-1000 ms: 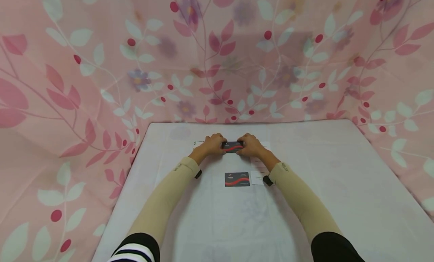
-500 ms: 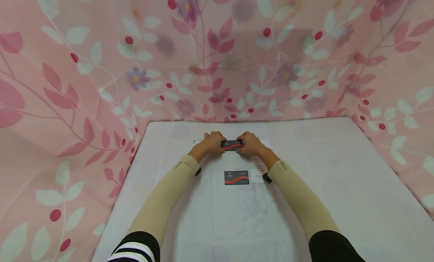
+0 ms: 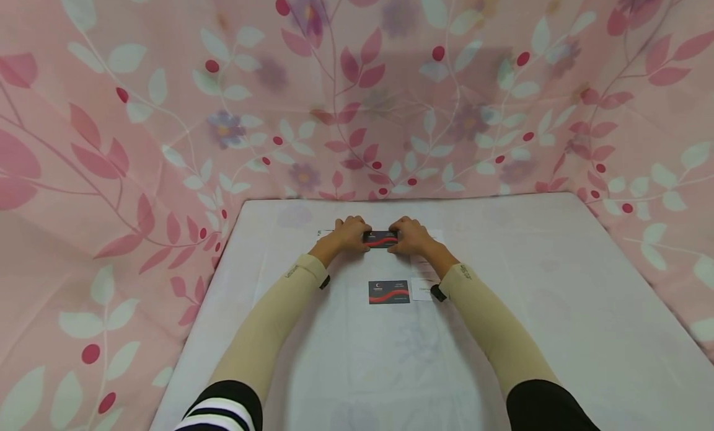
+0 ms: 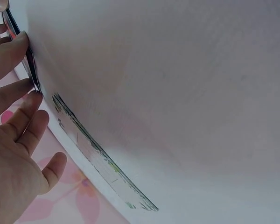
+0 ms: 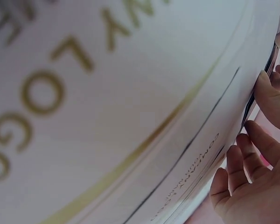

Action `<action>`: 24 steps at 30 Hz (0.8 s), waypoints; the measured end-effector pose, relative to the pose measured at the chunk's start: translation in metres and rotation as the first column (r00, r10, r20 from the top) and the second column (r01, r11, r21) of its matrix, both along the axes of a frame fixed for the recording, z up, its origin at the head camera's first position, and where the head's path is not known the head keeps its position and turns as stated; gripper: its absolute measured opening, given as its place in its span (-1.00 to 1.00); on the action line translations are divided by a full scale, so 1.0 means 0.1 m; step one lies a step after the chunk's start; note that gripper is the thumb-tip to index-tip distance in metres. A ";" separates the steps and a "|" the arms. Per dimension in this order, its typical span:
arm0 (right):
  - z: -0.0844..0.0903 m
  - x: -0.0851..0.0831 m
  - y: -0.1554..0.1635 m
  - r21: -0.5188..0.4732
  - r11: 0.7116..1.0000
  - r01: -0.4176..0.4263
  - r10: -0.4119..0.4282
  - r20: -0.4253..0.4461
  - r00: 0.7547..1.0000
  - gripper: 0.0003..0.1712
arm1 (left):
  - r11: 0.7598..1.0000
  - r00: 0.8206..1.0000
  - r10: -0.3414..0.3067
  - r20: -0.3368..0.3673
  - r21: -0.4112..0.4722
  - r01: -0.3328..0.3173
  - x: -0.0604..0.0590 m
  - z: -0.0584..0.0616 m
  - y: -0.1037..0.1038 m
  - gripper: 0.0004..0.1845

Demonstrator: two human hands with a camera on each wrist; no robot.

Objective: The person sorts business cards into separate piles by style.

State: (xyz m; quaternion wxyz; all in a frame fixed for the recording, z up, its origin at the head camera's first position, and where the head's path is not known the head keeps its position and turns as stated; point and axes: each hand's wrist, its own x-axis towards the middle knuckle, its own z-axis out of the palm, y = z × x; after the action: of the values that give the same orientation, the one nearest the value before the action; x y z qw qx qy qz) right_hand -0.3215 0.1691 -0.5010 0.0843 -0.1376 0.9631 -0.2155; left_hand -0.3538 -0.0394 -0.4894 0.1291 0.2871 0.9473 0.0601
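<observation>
A small stack of dark cards with a red wave (image 3: 381,238) sits at the far middle of the white table (image 3: 558,307). My left hand (image 3: 350,234) grips its left end and my right hand (image 3: 411,235) grips its right end. In the left wrist view my fingers (image 4: 11,53) touch the stack's thin dark edge (image 4: 31,70). The right wrist view shows my fingertips (image 5: 270,95) against the same edge (image 5: 259,84). A single dark card (image 3: 388,291) lies flat nearer to me, between my forearms.
A white card (image 3: 425,289) lies beside the dark card, partly under my right wrist. It fills the right wrist view with gold lettering (image 5: 42,93). A printed sheet's edge (image 4: 98,158) shows under my left hand. Pink floral cloth (image 3: 357,96) surrounds the table.
</observation>
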 end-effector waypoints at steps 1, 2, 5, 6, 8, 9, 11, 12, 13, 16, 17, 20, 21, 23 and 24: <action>0.00 0.00 0.00 0.001 1.000 0.002 -0.002 -0.003 1.000 -0.30 | 1.000 1.000 0.001 -0.001 0.002 -0.001 0.00 0.00 0.00 -0.43; 0.00 0.00 0.00 -0.002 1.000 0.003 -0.003 -0.005 1.000 -0.30 | 1.000 1.000 0.004 0.001 0.006 -0.004 0.00 0.00 0.00 -0.43; 0.00 0.00 0.00 -0.004 1.000 0.003 -0.003 -0.009 1.000 -0.30 | 1.000 1.000 0.011 -0.004 0.014 -0.011 0.01 -0.02 -0.01 -0.43; 0.00 0.00 0.00 -0.005 1.000 0.005 -0.005 -0.007 1.000 -0.30 | 1.000 1.000 0.012 -0.006 0.015 -0.012 0.01 -0.03 -0.01 -0.43; -0.01 -0.01 0.00 -0.003 1.000 0.009 -0.009 0.001 1.000 -0.30 | 1.000 1.000 0.012 -0.007 0.017 -0.012 0.01 -0.03 -0.02 -0.44; -0.02 -0.01 0.00 -0.003 1.000 0.011 -0.011 0.003 1.000 -0.29 | 1.000 1.000 0.012 -0.008 0.019 -0.012 0.01 -0.04 -0.02 -0.44; -0.03 -0.02 0.00 -0.001 1.000 0.016 -0.016 0.006 1.000 -0.29 | 1.000 1.000 0.013 -0.006 0.024 -0.013 0.01 -0.04 -0.02 -0.45; -0.03 -0.02 0.00 -0.003 1.000 0.018 -0.018 0.005 1.000 -0.30 | 0.999 1.000 0.014 -0.005 0.030 -0.014 0.01 -0.03 -0.02 -0.45; -0.03 -0.02 0.00 -0.003 1.000 0.020 -0.020 0.004 1.000 -0.30 | 0.999 1.000 0.014 -0.004 0.033 -0.014 0.01 -0.03 -0.02 -0.45; -0.04 -0.03 0.01 -0.010 1.000 0.024 -0.023 0.007 1.000 -0.31 | 1.000 1.000 0.011 -0.004 0.028 -0.011 0.02 -0.03 -0.02 -0.45; -0.04 -0.03 0.01 -0.011 1.000 0.024 -0.024 0.009 1.000 -0.31 | 1.000 1.000 0.010 -0.005 0.026 -0.010 0.02 -0.03 -0.02 -0.45; -0.04 -0.03 0.01 -0.015 1.000 0.025 -0.024 0.010 1.000 -0.32 | 1.000 1.000 0.010 -0.003 0.018 -0.010 0.02 -0.02 -0.02 -0.45; -0.04 -0.03 0.01 -0.017 1.000 0.024 -0.024 0.010 1.000 -0.32 | 1.000 1.000 0.010 -0.001 0.019 -0.010 0.02 -0.01 -0.02 -0.45; -0.05 -0.03 0.01 -0.015 1.000 0.023 -0.023 0.005 1.000 -0.32 | 1.000 1.000 0.011 0.006 0.018 -0.011 0.03 0.00 -0.02 -0.45; -0.05 -0.03 0.00 -0.013 1.000 0.022 -0.022 0.002 1.000 -0.32 | 1.000 1.000 0.011 0.009 0.016 -0.011 0.03 0.01 -0.02 -0.45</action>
State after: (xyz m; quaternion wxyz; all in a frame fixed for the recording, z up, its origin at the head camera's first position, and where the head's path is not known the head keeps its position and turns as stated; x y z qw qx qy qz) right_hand -0.3249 0.1696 -0.5059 0.0818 -0.1275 0.9631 -0.2227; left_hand -0.3508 -0.0414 -0.4883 0.1304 0.2826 0.9478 0.0698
